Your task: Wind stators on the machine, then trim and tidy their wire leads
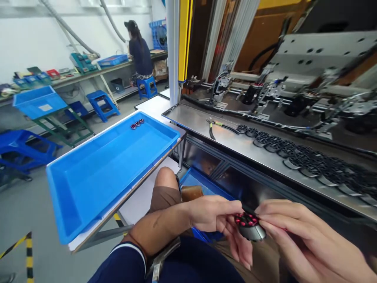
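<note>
Over my lap I hold a small round motor part [250,226] with both hands. Its rim is grey metal, and pinkish-red pieces ring its dark top. My left hand [219,216] has its thumb and fingers closed on the part's left side. From the right, the fingertips of my right hand [297,228] pinch its edge. The part's underside is hidden. Several black round parts [290,149] with metal rims lie in rows along the metal bench to the right. A few similar red-dotted parts [137,124] sit in the far end of the blue tray.
The large blue tray [103,165] rests on a low table to my left. Pliers [216,126] lie on the metal bench [194,118], before a machine with fixtures [253,92]. Under the bench is a blue bin [193,179]. A co-worker [141,53] sits at the back; blue stools [103,104] stand nearby.
</note>
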`<move>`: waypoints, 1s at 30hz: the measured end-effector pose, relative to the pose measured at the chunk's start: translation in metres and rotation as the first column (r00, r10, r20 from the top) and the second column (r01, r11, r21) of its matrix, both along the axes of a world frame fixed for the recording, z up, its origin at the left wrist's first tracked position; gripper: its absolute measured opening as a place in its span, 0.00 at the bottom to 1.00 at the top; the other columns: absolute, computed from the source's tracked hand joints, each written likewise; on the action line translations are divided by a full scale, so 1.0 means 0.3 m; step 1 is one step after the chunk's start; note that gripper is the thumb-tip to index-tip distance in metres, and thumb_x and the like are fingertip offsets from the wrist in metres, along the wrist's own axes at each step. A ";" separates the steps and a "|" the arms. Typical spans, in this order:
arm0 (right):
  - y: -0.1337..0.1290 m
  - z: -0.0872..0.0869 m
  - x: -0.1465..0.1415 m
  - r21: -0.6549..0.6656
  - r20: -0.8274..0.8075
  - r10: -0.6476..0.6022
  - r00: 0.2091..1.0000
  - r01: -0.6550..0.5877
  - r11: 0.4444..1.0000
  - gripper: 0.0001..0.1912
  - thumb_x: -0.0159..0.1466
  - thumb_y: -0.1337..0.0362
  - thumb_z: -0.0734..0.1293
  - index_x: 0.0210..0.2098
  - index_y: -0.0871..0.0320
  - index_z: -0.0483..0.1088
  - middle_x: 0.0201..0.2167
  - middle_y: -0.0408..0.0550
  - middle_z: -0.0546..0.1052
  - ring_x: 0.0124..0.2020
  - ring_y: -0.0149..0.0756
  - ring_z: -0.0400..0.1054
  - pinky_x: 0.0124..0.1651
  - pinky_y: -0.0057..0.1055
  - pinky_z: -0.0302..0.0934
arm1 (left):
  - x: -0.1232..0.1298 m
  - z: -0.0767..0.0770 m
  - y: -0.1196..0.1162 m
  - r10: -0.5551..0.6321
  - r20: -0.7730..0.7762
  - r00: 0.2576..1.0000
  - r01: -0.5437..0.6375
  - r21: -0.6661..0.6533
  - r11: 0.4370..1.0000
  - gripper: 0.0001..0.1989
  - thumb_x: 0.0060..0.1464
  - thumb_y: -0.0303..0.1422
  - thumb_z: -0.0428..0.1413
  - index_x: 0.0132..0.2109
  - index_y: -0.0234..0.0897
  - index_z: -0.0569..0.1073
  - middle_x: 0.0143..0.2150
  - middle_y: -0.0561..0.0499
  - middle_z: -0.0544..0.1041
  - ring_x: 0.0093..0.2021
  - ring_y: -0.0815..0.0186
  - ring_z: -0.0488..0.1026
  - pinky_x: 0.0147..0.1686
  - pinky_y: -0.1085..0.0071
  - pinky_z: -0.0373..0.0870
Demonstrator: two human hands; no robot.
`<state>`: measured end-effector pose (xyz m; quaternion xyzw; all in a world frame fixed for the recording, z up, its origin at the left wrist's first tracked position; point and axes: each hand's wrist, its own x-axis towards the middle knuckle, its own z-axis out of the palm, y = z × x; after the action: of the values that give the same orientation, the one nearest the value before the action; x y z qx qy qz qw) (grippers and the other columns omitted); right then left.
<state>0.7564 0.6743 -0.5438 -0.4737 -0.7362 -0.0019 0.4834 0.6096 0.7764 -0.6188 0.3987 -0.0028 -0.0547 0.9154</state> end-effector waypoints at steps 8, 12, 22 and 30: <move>0.001 0.036 -0.041 -0.025 -0.081 -0.179 0.981 0.177 0.984 0.08 0.66 0.75 0.65 0.33 0.57 0.70 0.27 0.46 0.74 0.28 0.30 0.70 0.30 0.26 0.66 | -0.062 0.080 -0.043 0.723 0.195 0.663 -0.737 0.001 0.676 0.17 0.46 0.32 0.70 0.43 0.43 0.76 0.50 0.52 0.80 0.44 0.64 0.81 0.43 0.70 0.77; 0.008 0.031 -0.027 -0.045 -0.187 -0.048 0.981 0.040 0.998 0.07 0.67 0.73 0.65 0.33 0.59 0.71 0.27 0.46 0.74 0.29 0.31 0.70 0.31 0.27 0.67 | -0.050 0.094 -0.016 0.668 0.135 0.732 -0.668 -0.048 0.743 0.21 0.49 0.48 0.66 0.46 0.43 0.77 0.49 0.48 0.81 0.50 0.58 0.79 0.48 0.66 0.76; -0.001 0.006 -0.010 0.003 -0.188 -0.025 0.982 0.026 1.000 0.06 0.68 0.73 0.64 0.35 0.61 0.71 0.29 0.48 0.75 0.32 0.30 0.69 0.35 0.26 0.67 | -0.057 0.098 -0.024 0.507 0.086 0.858 -0.513 0.078 0.855 0.11 0.60 0.36 0.60 0.49 0.40 0.76 0.35 0.50 0.83 0.31 0.67 0.81 0.28 0.77 0.76; 0.008 -0.015 -0.004 0.008 -0.303 0.045 0.952 -0.045 0.999 0.07 0.69 0.71 0.65 0.34 0.61 0.71 0.30 0.45 0.75 0.32 0.28 0.69 0.36 0.25 0.67 | -0.033 0.093 -0.013 0.707 0.092 0.702 -0.713 0.103 0.694 0.22 0.54 0.53 0.60 0.46 0.41 0.79 0.42 0.50 0.84 0.48 0.60 0.80 0.47 0.68 0.79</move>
<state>0.7552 0.6769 -0.5482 -0.4512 -0.6639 0.0817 0.5907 0.5999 0.7726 -0.5910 0.4290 0.1343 0.3114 0.8372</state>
